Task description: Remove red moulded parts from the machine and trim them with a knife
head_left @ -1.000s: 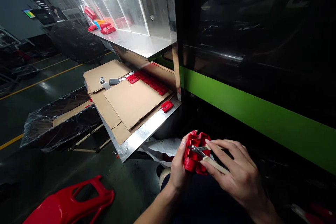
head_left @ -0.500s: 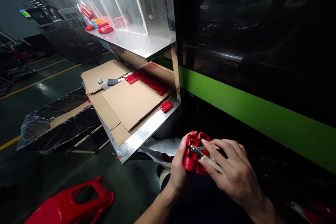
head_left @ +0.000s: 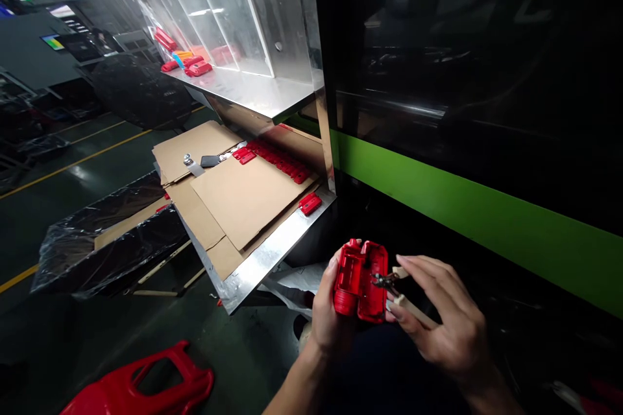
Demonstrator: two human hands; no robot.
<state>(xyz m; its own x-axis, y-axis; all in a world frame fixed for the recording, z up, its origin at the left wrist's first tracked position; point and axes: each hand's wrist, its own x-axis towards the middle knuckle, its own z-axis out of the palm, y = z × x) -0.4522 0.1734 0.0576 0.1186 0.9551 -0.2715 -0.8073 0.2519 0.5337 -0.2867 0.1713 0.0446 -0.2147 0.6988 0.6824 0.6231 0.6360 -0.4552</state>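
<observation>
My left hand [head_left: 327, 318] grips a red moulded plastic part [head_left: 361, 280] from its left side and holds it up in front of me. My right hand [head_left: 440, 321] is closed on a small cutter with pale handles [head_left: 406, 301]. The cutter's metal tip touches the right edge of the red part.
A steel table [head_left: 263, 259] covered with cardboard sheets [head_left: 243, 198] stands ahead, with a row of red parts [head_left: 280, 159] and one loose red part [head_left: 309, 203]. A clear-walled shelf [head_left: 253, 87] above holds more red parts [head_left: 195, 66]. A large red moulding [head_left: 141, 386] lies on the floor at left. A green-striped machine [head_left: 467, 207] runs along the right.
The red part has been turned and lifted a little in my left hand. The cutter's tip has moved from across the part's top to its right edge.
</observation>
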